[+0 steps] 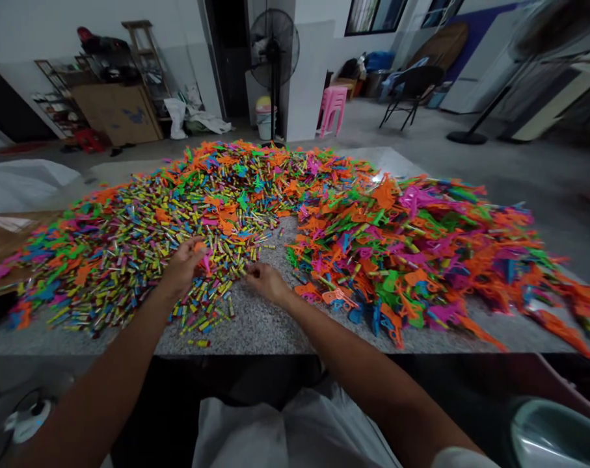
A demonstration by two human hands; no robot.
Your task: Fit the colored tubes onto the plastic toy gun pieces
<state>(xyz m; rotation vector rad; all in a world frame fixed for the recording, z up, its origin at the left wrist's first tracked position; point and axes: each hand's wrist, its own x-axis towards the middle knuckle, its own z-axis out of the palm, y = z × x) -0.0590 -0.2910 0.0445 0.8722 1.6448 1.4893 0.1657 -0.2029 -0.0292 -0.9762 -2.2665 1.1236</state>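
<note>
The left hand (185, 265) curls loosely around a pink plastic piece (205, 260), its forearm reaching in from 7 o'clock. The right hand (266, 281), knuckles up with fingers bent, touches the pile of small coloured tubes (129, 247) at its 10 o'clock; whether it grips 1 cannot be told

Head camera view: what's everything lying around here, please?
table: one, speckled grey, foreground
small tubes: heap, mixed bright colours, table's left
flat plastic shapes: heap, mostly orange, pink, green, table's right
fan: one, black, behind table
stool: one, pink, back floor
chair: one, black, back right
left hand: one, holds a pink piece over the tubes
right hand: one, fingertips at the tubes' edge
</note>
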